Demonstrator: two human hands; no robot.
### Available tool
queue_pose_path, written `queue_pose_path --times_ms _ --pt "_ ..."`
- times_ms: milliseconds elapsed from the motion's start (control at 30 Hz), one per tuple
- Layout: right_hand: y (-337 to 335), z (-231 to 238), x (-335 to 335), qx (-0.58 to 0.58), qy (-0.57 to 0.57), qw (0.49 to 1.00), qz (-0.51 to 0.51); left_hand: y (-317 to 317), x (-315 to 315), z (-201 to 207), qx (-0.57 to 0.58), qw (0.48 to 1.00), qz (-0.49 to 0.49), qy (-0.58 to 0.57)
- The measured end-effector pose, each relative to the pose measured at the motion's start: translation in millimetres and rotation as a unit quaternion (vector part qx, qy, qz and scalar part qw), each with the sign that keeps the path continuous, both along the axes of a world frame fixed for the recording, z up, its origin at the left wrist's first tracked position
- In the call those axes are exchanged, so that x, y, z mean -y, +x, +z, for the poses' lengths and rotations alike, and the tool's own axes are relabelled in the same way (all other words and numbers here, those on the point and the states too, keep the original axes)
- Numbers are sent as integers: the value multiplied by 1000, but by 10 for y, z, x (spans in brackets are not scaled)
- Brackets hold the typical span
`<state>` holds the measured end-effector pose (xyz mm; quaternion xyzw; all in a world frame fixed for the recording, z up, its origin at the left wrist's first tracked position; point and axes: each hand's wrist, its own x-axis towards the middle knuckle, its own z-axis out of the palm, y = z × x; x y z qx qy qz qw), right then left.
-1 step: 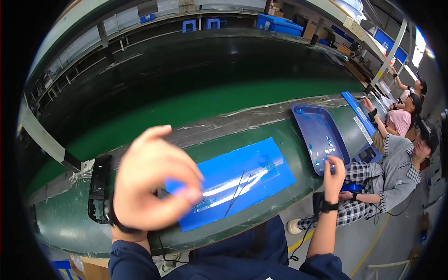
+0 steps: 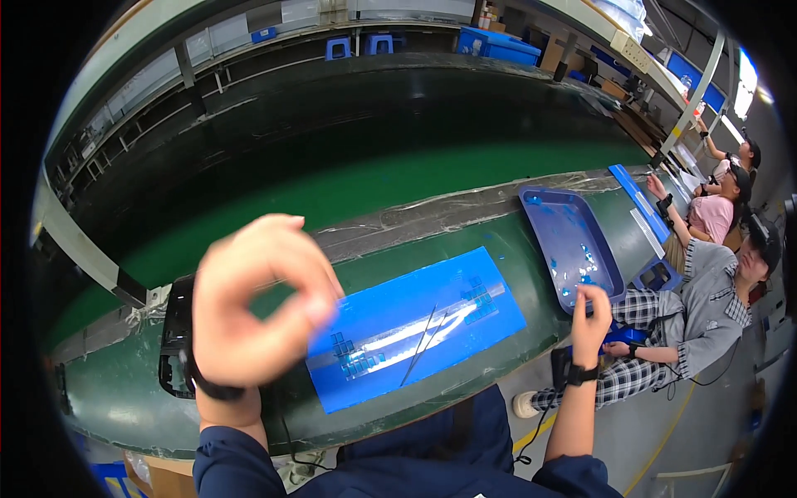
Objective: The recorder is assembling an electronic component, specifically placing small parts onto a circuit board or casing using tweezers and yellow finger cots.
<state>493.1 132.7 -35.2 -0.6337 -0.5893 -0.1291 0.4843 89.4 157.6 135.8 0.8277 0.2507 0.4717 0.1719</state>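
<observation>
My left hand (image 2: 257,311) is raised close to the camera and blurred, with thumb and forefinger curled into a ring and nothing visible in it. My right hand (image 2: 591,319) is at the near corner of a dark blue tray (image 2: 544,217) that holds small blue pieces. Its fingers are bunched, and whether they pinch a piece is too small to tell. Between the hands a bright blue mat (image 2: 390,307) lies on the green bench (image 2: 108,398). The mat bears rows of small blue tiles (image 2: 359,358) and thin tweezers (image 2: 421,342).
A black flat tray (image 2: 176,332) lies on the bench behind my left wrist. A dark conveyor belt (image 2: 374,124) runs beyond the bench. Several seated co-workers (image 2: 714,290) work along the bench at the right. Blue stools (image 2: 336,47) stand at the far side.
</observation>
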Motion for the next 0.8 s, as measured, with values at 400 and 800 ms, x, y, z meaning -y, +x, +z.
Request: queue_pose_path --times_ms 400,800 --pt "-840 -372 266 -46 9 988 144 407 -2190 -428 -136 955 105 -240" --pt "-715 -454 251 -1 42 980 194 529 -2756 -1306 -397 791 406 -226"
